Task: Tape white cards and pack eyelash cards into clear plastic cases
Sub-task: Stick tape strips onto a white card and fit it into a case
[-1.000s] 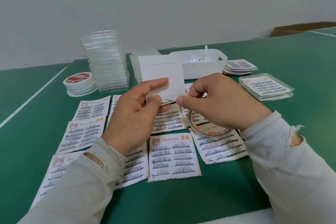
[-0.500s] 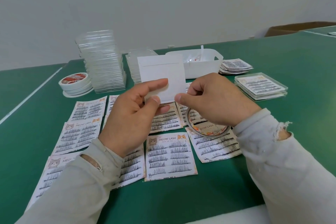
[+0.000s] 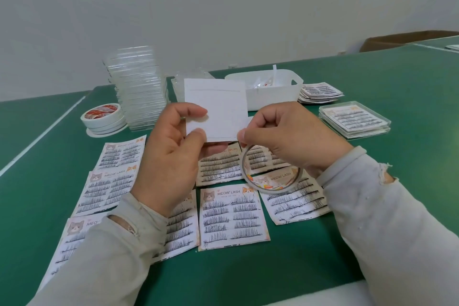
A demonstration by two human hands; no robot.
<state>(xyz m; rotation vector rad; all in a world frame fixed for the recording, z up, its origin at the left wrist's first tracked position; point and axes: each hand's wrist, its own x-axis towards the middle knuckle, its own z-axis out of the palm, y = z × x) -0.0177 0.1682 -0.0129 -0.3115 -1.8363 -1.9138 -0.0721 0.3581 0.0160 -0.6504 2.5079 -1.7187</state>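
My left hand (image 3: 171,156) pinches a white card (image 3: 218,107) and holds it upright above the table. My right hand (image 3: 290,136) holds a thin tape roll (image 3: 270,176) that hangs below it, thumb and forefinger pinching at the card's lower right corner. Several eyelash cards (image 3: 232,216) marked MEOW LASH lie spread on the green table below both hands. A tall stack of clear plastic cases (image 3: 139,87) stands at the back left. Packed cases (image 3: 355,119) sit at the right.
A stack of white tape rolls (image 3: 103,117) lies left of the clear cases. A white bin (image 3: 273,92) stands behind the card, with a pile of eyelash cards (image 3: 320,93) beside it. A brown cardboard box (image 3: 402,40) sits at the far right edge.
The left hand's grip on the white card shifted, forefinger curling over its left edge. The right thumb and forefinger stay at the lower right corner. The view shifted slightly.
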